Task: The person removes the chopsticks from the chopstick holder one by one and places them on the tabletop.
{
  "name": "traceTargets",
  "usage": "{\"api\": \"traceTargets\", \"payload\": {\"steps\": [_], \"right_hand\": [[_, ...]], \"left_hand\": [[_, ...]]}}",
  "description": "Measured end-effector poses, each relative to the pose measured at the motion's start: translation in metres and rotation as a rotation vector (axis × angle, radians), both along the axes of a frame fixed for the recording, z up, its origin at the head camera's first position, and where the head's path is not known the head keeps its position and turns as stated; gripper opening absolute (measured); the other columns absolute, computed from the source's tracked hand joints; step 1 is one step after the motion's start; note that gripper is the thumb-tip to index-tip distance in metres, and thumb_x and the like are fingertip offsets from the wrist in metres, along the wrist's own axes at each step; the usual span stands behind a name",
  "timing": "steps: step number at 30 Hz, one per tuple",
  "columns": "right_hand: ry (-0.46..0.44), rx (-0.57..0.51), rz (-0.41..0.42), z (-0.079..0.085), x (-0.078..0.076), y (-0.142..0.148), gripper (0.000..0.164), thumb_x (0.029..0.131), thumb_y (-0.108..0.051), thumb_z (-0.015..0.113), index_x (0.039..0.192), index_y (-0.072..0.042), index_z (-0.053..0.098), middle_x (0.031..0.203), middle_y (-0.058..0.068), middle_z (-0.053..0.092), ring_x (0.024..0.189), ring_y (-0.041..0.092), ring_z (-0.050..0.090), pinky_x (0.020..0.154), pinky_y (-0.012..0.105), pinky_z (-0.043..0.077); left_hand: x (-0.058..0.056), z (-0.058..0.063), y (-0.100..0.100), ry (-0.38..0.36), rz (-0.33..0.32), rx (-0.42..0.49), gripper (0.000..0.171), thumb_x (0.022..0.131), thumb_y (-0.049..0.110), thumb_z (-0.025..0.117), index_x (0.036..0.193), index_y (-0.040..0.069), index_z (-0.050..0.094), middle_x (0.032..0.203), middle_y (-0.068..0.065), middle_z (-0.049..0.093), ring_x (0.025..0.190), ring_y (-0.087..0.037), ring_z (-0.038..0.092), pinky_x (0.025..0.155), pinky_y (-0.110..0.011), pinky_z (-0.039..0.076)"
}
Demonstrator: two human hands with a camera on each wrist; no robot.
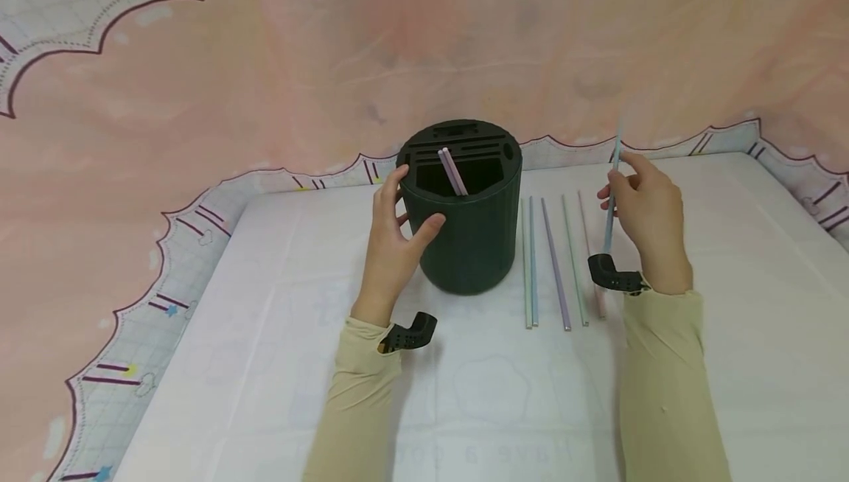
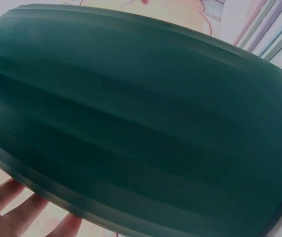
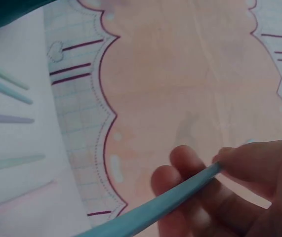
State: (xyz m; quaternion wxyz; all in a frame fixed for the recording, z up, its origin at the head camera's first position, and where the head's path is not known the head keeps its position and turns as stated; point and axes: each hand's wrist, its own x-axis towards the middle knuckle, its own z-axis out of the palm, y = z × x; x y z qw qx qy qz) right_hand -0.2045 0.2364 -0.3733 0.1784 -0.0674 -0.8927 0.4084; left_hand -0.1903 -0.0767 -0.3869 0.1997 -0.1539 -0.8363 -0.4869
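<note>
My left hand (image 1: 393, 246) holds the dark green cylindrical knife-and-utensil holder (image 1: 471, 239), thumb on its front and fingers round its left side. In the left wrist view, the holder's ribbed wall (image 2: 141, 113) fills most of the picture. Two pink chopsticks (image 1: 453, 172) lean in its large opening. Off to the right, my right hand (image 1: 650, 205) pinches a light blue chopstick (image 3: 165, 200) between thumb and fingers, raised and nearly upright. Between the holder and that hand lie several pastel chopsticks, among them a purple one (image 1: 556, 264) and a pink one (image 1: 584, 224).
Beneath everything is a white table surface (image 1: 278, 364). A peach cloth with a scalloped, checked border (image 1: 152, 305) runs behind and along the sides. Narrow slots (image 1: 458, 137) cross the back of the holder's top. Each wrist wears a black camera mount (image 1: 414, 331).
</note>
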Motion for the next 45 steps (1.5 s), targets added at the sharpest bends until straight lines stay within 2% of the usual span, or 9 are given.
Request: {"api": "traceTargets", "payload": {"steps": [5, 9, 10, 13, 19, 29, 34, 45], "right_hand": [[-0.098, 0.034, 0.068, -0.015, -0.008, 0.005, 0.042, 0.094, -0.025, 0.036, 0.132, -0.006, 0.040, 0.080, 0.010, 0.066, 0.057, 0.005, 0.058, 0.057, 0.025, 0.044], [-0.176, 0.057, 0.125, -0.028, -0.013, 0.009, 0.045, 0.092, -0.017, 0.037, 0.134, -0.001, 0.035, 0.083, 0.014, 0.065, 0.059, 0.013, 0.058, 0.062, 0.032, 0.041], [-0.193, 0.068, 0.134, -0.030, -0.014, 0.010, 0.046, 0.091, -0.014, 0.037, 0.134, 0.000, 0.034, 0.085, 0.015, 0.065, 0.060, 0.015, 0.058, 0.063, 0.034, 0.040], [-0.228, 0.087, 0.144, -0.034, -0.016, 0.012, 0.049, 0.088, -0.011, 0.036, 0.135, 0.002, 0.031, 0.091, 0.017, 0.064, 0.066, 0.020, 0.057, 0.066, 0.036, 0.040], [-0.261, 0.123, 0.134, -0.039, -0.018, 0.015, 0.049, 0.085, -0.008, 0.034, 0.132, 0.006, 0.034, 0.095, 0.020, 0.062, 0.081, 0.029, 0.052, 0.068, 0.038, 0.039], [-0.305, 0.142, 0.141, -0.049, -0.021, 0.015, 0.045, 0.085, -0.007, 0.044, 0.127, 0.008, 0.039, 0.104, 0.029, 0.054, 0.094, 0.040, 0.049, 0.077, 0.048, 0.040], [-0.294, 0.145, 0.115, -0.057, -0.022, 0.017, 0.044, 0.081, -0.006, 0.040, 0.123, 0.009, 0.043, 0.103, 0.027, 0.053, 0.090, 0.038, 0.049, 0.072, 0.046, 0.041], [-0.278, 0.169, 0.096, -0.068, -0.020, 0.019, 0.042, 0.078, -0.002, 0.042, 0.119, 0.009, 0.047, 0.093, 0.023, 0.055, 0.081, 0.033, 0.049, 0.062, 0.035, 0.038]], "left_hand": [[0.001, 0.003, -0.001, -0.015, -0.018, 0.016, 0.072, 0.078, 0.050, 0.060, 0.137, 0.041, 0.019, 0.137, 0.006, 0.027, 0.124, -0.013, 0.031, 0.093, -0.035, 0.039], [-0.001, 0.003, -0.001, -0.021, -0.015, 0.010, 0.071, 0.078, 0.052, 0.059, 0.136, 0.044, 0.019, 0.137, 0.007, 0.027, 0.124, -0.012, 0.031, 0.094, -0.035, 0.039], [-0.004, 0.000, -0.003, -0.016, -0.011, 0.004, 0.071, 0.077, 0.054, 0.059, 0.135, 0.047, 0.018, 0.137, 0.010, 0.027, 0.124, -0.010, 0.031, 0.093, -0.034, 0.039], [-0.005, 0.000, -0.002, -0.011, -0.006, 0.000, 0.071, 0.077, 0.056, 0.057, 0.135, 0.047, 0.017, 0.136, 0.011, 0.027, 0.123, -0.010, 0.031, 0.093, -0.036, 0.039], [-0.008, 0.001, -0.002, -0.011, -0.009, -0.001, 0.072, 0.077, 0.057, 0.057, 0.136, 0.047, 0.017, 0.136, 0.009, 0.026, 0.124, -0.011, 0.031, 0.093, -0.038, 0.039], [-0.012, 0.003, -0.005, -0.027, -0.010, -0.005, 0.071, 0.077, 0.057, 0.057, 0.135, 0.048, 0.017, 0.138, 0.010, 0.025, 0.124, -0.011, 0.031, 0.093, -0.038, 0.039], [-0.012, 0.003, -0.006, -0.015, -0.016, -0.009, 0.071, 0.078, 0.056, 0.057, 0.136, 0.047, 0.017, 0.139, 0.010, 0.024, 0.124, -0.012, 0.031, 0.093, -0.039, 0.040], [-0.012, 0.002, -0.006, -0.016, -0.011, -0.011, 0.071, 0.078, 0.056, 0.057, 0.135, 0.047, 0.017, 0.138, 0.010, 0.024, 0.124, -0.011, 0.030, 0.093, -0.036, 0.039]]}}
